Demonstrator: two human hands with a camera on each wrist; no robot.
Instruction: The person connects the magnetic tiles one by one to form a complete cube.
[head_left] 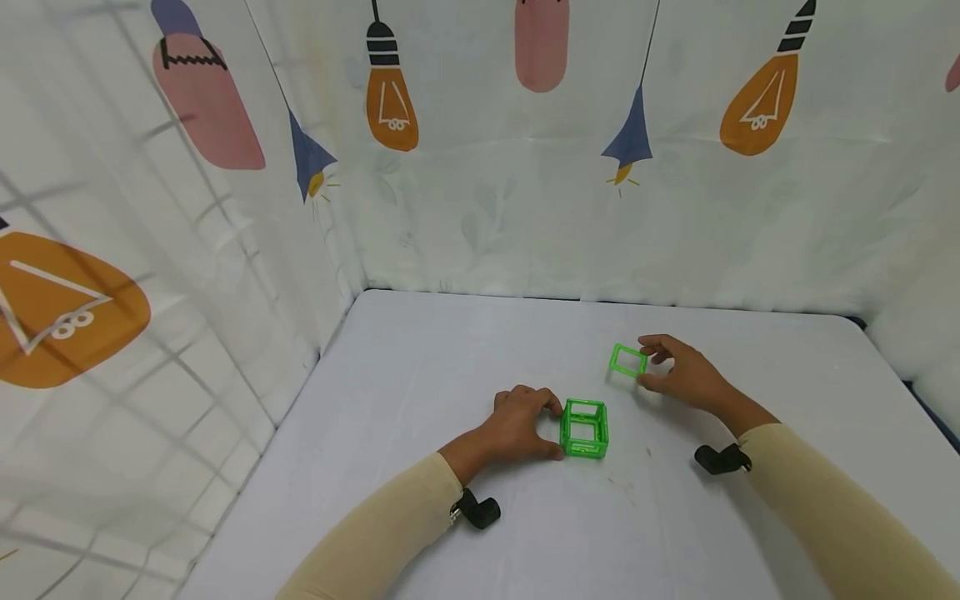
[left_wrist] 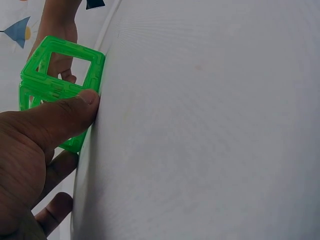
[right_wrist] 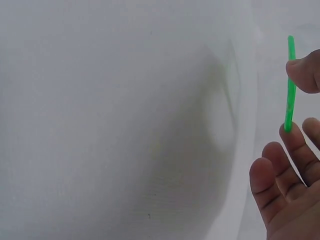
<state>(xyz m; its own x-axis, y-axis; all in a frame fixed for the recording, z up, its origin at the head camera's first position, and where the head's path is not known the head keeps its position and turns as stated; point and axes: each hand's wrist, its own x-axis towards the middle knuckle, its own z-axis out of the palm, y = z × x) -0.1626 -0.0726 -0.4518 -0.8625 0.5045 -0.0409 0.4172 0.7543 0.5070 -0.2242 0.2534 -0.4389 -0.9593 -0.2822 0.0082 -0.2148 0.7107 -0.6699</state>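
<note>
A green see-through cube of square magnetic tiles [head_left: 585, 447] sits on the white table. My left hand [head_left: 517, 425] grips it from its left side, thumb at the near edge and fingers at the far edge. In the left wrist view the thumb presses against the cube's frame [left_wrist: 92, 75]. Farther back and to the right, my right hand [head_left: 681, 373] pinches a single green square tile [head_left: 615, 360] by its edge. The right wrist view shows that tile edge-on [right_wrist: 290, 105], between the thumb and a fingertip, with a shadow on the table below.
The white table [head_left: 450, 350] reaches back to a hanging cloth [head_left: 480, 233] printed with lamps and bulbs. More of this cloth hangs along the left side. A black wrist camera [head_left: 480, 510] shows at the left sleeve, another [head_left: 722, 459] at the right.
</note>
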